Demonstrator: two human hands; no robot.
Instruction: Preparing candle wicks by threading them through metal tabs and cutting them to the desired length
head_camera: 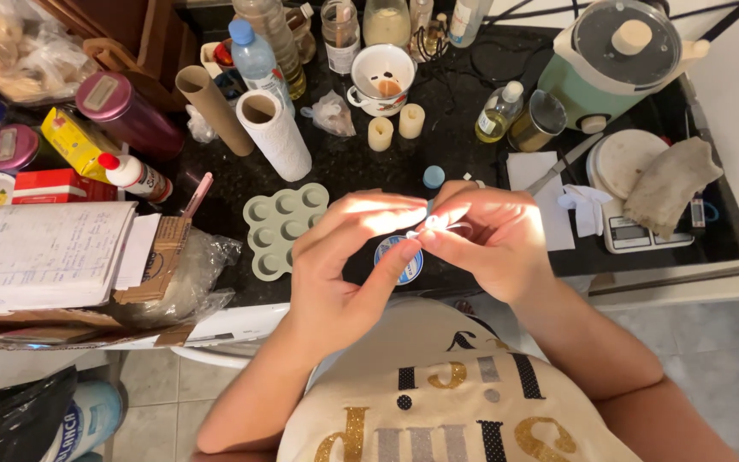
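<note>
Nearest, left hand (pixel 348 257) and right hand (pixel 485 235) pinched together on a tiny white piece (pixel 421 229), fingertips touching. Held above a round blue-and-white lid (pixel 404 261), beside a pale green silicone mould (pixel 280 227) on the dark counter (pixel 344 162).

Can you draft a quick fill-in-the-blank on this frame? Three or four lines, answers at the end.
1. Both hands, the left hand and right hand, pinch a tiny ____ item between their fingertips.
2. The pale green silicone mould lies to the ____ of the hands.
3. Two short cream ____ stand before the white cup.
4. A crumpled cloth lies on the white ____.

Answers: white; left; candles; scale
</note>
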